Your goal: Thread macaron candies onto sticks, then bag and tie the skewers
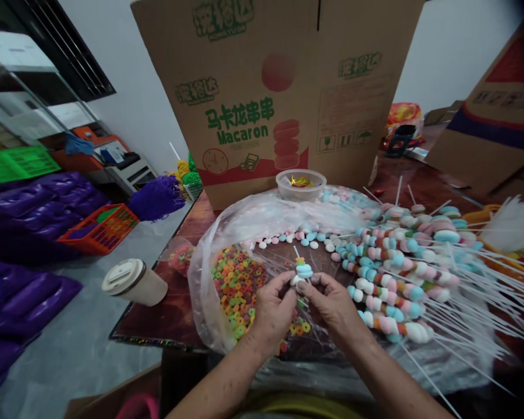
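Both hands meet at a part-filled candy skewer (304, 270), a white stick with blue and white marshmallow-like pieces and small green and orange rings near its tip. My left hand (274, 302) pinches it from the left, fingers closed. From the right, my right hand (334, 299) grips it between thumb and fingers. The stick's lower part is mostly hidden by the hands. Left of my hands lies a heap of small coloured ring candies (236, 285) on clear plastic. Beyond them, pink, blue and white pieces (310, 238) are scattered.
A pile of loaded skewers (393, 291) lies at the right, white sticks pointing right. A plastic bowl (301, 185) stands before a tall Macaron carton (244, 70). A lidded cup (135, 282) sits at the table's left edge. An orange crate (100, 230) is on the floor.
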The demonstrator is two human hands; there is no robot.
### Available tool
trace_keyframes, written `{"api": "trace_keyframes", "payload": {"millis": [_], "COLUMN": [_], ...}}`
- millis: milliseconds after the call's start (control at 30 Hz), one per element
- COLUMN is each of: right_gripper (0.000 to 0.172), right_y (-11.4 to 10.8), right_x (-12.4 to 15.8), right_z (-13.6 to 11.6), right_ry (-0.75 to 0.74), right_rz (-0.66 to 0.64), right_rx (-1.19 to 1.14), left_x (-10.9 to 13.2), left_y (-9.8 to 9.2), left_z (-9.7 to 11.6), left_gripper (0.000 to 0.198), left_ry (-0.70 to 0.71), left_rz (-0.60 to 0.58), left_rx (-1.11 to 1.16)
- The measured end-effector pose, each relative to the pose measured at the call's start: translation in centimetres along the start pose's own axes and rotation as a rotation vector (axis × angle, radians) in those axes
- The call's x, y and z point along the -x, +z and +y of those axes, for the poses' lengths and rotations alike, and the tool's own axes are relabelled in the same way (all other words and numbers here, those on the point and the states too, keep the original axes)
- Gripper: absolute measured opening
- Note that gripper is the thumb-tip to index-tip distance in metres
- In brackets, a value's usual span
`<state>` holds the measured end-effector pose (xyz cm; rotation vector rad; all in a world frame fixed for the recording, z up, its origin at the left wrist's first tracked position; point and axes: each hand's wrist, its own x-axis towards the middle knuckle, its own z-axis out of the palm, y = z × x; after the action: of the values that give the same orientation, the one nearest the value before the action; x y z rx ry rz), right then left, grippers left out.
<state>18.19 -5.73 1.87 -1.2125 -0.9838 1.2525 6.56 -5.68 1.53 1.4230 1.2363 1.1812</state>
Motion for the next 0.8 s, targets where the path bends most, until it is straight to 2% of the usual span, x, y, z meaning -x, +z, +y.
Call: {"api": "trace_keyframes", "payload": {"millis": [133, 267, 400, 500, 600, 700, 800], "right_gripper": [0.029, 0.028, 0.027, 0.025, 0.025, 0.026, 0.025], "right_y": [-0.6, -0.9, -1.3, -1.5, -1.5, -1.6, -1.4], "right_x": [-0.1, 0.0, 0.3, 0.7, 0.7, 0.3, -0.2], "right_z": [0.4, 0.5, -0.6, -1.7, -1.7, -0.5, 0.5], "right_ry": [-0.026, -0.079, -0.052, -0.012, -0.072, -0.127, -0.097], "right_rz": [-0.058, -0.043, -0.019, -0.032, -0.087, -0.086, -0.090], "right_rx": [0.104, 0.243, 0.116, 0.040, 0.060, 0.112, 0.066], "left_x": [0.1, 0.2, -0.5, -1.1, -1.2, -0.8, -0.3], "left_y": [0.0, 0.2, 0.2, 0.2, 0.5, 0.6, 0.4], "left_z": [-0.5, -0.1, 0.2, 0.3, 0.9, 2.0, 2.7], "left_gripper": [0.029, 0.028, 0.023, 0.027, 0.028, 0.027, 0.036], "left_ry": [-0.008, -0.023, -0.163, -0.296, -0.381, -0.363, -0.343], "left_rz": [0.022, 0.052, 0.116, 0.154, 0.109, 0.039, -0.066], "left_rx": [-0.026, -0.053, 0.092, 0.239, 0.391, 0.478, 0.487]}}
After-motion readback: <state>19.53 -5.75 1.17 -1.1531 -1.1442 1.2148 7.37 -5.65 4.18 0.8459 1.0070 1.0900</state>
